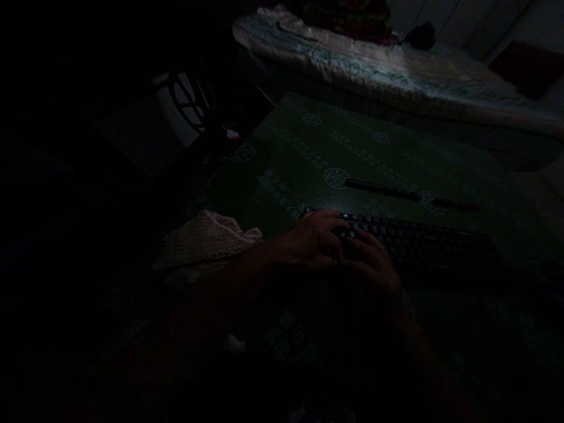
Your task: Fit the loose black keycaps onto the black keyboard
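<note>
Most of the frame is very dark, and the left side and bottom edge sink to near black, so the forearms fade out toward the lower corners. The keyboard (423, 241) lies right of centre, slanting down to the right; the hands cover much of its left end, and its right end blurs into shadow. The left hand (315, 238) is over that left end, fingers bent. The right hand (372, 261) is just beside it on the near side, fingers reaching over the keys. I cannot tell whether either hand presses or grips anything, as the fingertips are partly hidden.

Above the keyboard lies a thin dark bar (396, 191), its right end hard to make out. A crumpled pale cloth (198, 238) sits left of centre, partly behind the left forearm. A small pale object (234, 343) at lower centre is too dim to identify.

The table (273, 158) is green, printed with white globe marks and lettering. Across the upper right runs a bed (335, 59) with a rumpled light cover, bearing a patterned red-and-green bundle (343, 17) cut off by the top edge. A dark red cloth (526, 67) shows at far upper right, before a pale panelled wall (453, 20).
</note>
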`<state>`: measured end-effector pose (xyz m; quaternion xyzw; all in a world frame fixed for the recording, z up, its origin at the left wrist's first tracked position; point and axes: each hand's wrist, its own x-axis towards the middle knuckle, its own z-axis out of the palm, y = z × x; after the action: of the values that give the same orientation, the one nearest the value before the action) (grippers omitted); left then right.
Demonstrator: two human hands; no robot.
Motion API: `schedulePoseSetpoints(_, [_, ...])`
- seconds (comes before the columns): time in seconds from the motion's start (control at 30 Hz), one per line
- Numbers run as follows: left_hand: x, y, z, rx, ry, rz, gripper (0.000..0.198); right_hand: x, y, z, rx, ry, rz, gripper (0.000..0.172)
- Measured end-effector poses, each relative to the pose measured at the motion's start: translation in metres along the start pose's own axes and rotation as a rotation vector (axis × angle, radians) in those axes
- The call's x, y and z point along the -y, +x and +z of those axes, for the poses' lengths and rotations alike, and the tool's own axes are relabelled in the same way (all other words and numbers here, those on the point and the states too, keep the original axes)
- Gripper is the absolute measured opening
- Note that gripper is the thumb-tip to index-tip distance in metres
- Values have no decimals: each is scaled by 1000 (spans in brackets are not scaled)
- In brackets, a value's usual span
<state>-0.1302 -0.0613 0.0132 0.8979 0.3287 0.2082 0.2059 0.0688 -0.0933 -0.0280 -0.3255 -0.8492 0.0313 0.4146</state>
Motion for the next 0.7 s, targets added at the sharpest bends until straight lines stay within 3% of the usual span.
schedulePoseSetpoints(0.27, [2, 0, 3, -3, 10, -6, 9, 8, -4, -5, -4, -197, -145, 18])
schedulePoseSetpoints(0.43, [-1, 1, 1, -4, 5, -4, 9, 19, -4, -9, 83, -364, -160, 20])
schedulePoseSetpoints(0.7, [-1, 1, 1, 5, -6, -21, 20, 25, -3, -12, 138, -398, -243, 24])
